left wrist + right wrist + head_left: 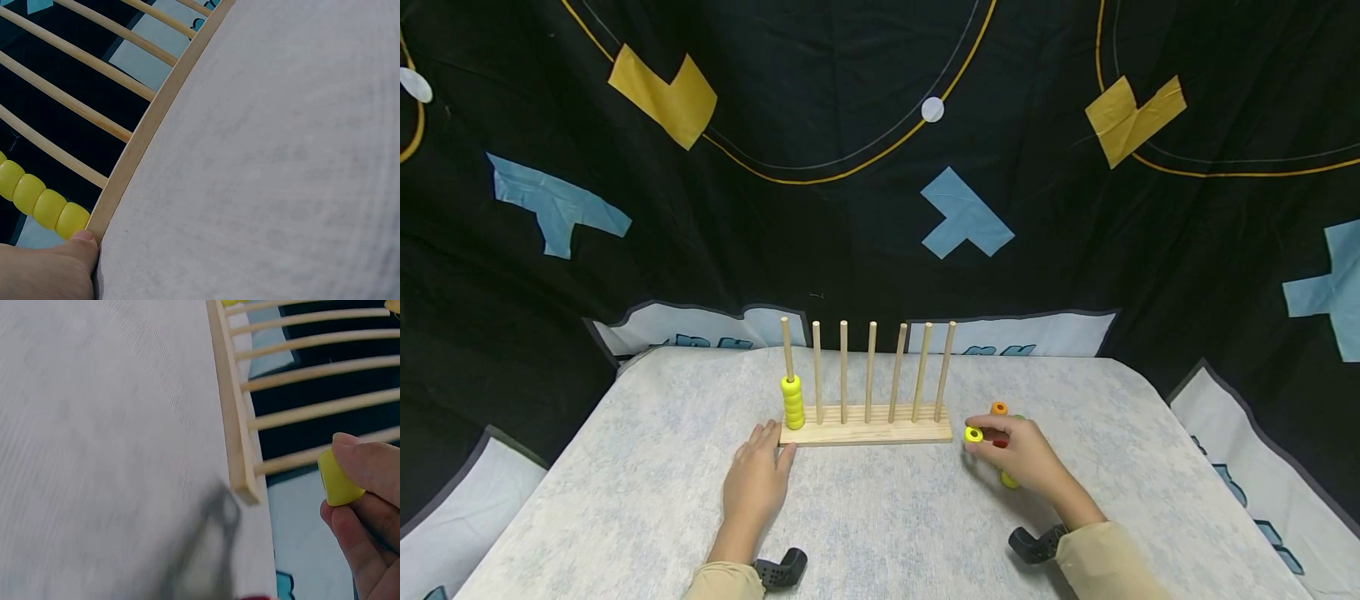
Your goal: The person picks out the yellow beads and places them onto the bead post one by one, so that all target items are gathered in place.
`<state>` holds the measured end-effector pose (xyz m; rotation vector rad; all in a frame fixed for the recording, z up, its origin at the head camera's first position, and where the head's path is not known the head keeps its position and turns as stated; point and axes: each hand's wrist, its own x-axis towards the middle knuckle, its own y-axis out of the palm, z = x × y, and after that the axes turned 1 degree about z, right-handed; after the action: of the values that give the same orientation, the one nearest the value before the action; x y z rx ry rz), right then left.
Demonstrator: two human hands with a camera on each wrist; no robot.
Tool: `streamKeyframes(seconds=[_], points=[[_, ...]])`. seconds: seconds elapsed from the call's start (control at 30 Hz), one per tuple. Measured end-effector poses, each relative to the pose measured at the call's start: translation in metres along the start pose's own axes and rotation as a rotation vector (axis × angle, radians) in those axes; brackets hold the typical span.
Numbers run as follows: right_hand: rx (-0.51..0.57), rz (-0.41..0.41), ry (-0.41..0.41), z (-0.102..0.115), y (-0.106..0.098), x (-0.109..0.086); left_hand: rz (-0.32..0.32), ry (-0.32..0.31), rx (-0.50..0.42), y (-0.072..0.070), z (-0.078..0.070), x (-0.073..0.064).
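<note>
A wooden peg rack [865, 433] with several upright pegs stands on the table. Its leftmost peg carries a stack of yellow beads [793, 403], also visible in the left wrist view. At the left end of the base rests my left hand [756, 479], its thumb [81, 245] against the front edge close to the lowest bead. Just beyond the right end, my right hand [1022, 454] pinches a yellow bead [339, 481] between thumb and fingers. The bead's hole faces forward in the head view, and it is off the pegs.
Behind and below my right hand lie loose beads, partly hidden: an orange one [998, 408], a red one [1001, 444] and a yellow one [1009, 480] among them. A pale cloth covers the table [880, 525]. A dark patterned curtain [850, 250] hangs behind.
</note>
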<state>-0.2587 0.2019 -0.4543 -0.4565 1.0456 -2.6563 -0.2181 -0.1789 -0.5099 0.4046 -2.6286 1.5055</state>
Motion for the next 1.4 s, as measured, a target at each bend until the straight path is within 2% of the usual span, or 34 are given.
streamKeyframes(seconds=[0.2,0.43,0.63,0.87,1.03,1.4], points=[[0.032,0.019,-0.089,0.016,0.011,0.011,-0.003,0.005,-0.004,0.001,0.001,0.0],[0.057,0.05,-0.097,0.038,0.026,0.023,0.008,0.0,0.001,0.0,0.001,0.001],[0.055,0.071,-0.144,0.056,0.033,0.032,0.012,-0.002,0.003,0.0,0.001,0.001],[0.081,0.087,-0.174,0.073,0.039,0.042,0.011,-0.002,-0.001,-0.001,0.0,0.0],[0.079,0.077,-0.225,0.083,0.042,0.052,0.012,-0.002,0.005,-0.001,0.0,0.0],[0.09,0.062,-0.318,0.108,0.039,0.069,0.004,0.001,0.007,-0.001,0.002,0.001]])
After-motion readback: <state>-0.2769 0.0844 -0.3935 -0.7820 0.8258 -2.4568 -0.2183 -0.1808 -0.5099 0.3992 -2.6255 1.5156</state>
